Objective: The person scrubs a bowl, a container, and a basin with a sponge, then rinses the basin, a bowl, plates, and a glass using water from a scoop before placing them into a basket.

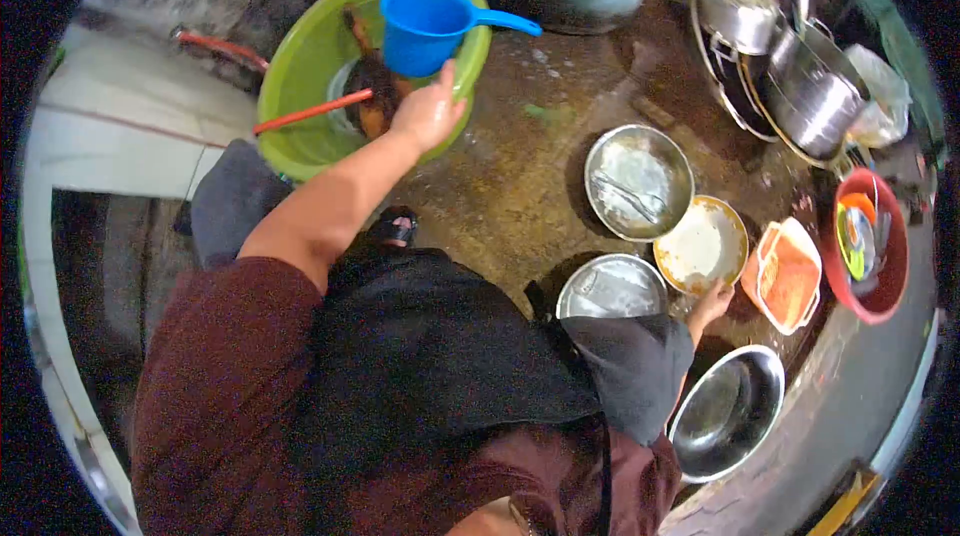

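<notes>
My left hand (430, 119) is at the right rim of a green basin (290, 66), its thumb stretched along the rim and its other fingers mostly hidden. Right beside that hand, a blue dipper (418, 41) rests in the basin, its handle sticking out over the rim. A red hose (310, 114) reaches over the basin's edge into it. Low on the right, my right hand (712, 303) grips the near edge of a pale plate (702, 246) with an orange-yellow border. Touching or nearly touching that plate are a metal bowl (640, 164) and another metal bowl (610, 286), both whitish inside with utensils.
An orange-and-white container (785, 276) and a red basin (893, 286) of colourful items stand at the right. Nearer lies a dark metal basin (728, 406). Metal pots (815, 91) are piled at the upper right. A grey tub (580, 1) stands behind on the wet floor (530, 166).
</notes>
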`<state>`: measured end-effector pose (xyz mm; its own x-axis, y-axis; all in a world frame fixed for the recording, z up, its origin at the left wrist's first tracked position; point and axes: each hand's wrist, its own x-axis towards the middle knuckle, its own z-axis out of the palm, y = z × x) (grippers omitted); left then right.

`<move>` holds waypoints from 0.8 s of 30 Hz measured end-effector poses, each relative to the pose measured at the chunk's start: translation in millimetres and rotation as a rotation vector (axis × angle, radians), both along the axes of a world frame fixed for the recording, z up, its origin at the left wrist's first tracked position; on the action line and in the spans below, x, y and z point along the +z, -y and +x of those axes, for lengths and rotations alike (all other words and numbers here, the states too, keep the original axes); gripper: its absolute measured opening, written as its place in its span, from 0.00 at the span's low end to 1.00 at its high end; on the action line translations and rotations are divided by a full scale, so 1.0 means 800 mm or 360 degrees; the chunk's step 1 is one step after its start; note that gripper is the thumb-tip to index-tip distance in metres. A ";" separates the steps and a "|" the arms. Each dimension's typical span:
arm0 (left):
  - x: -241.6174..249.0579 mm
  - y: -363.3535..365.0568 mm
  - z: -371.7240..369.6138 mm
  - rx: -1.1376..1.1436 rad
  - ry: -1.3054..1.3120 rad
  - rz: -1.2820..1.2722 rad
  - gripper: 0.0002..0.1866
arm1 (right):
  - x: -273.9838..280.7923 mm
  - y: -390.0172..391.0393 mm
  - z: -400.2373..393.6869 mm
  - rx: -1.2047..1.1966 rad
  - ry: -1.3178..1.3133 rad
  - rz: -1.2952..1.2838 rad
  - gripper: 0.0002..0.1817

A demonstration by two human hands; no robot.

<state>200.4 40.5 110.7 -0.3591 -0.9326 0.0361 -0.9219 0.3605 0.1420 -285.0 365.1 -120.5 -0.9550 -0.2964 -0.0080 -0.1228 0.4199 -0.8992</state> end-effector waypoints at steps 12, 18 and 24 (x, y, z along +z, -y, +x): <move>0.006 0.003 -0.007 0.0002 -0.0009 0.0040 0.28 | -0.058 -0.035 0.009 0.0657 0.1151 0.0161 0.22; 0.001 0.001 -0.006 -0.0056 0.0027 0.0005 0.30 | -0.108 -0.118 0.044 0.1207 0.0526 0.0404 0.19; 0.004 0.003 -0.012 0.0020 0.0091 0.0026 0.30 | -0.104 -0.093 0.063 0.1178 0.0362 0.0710 0.17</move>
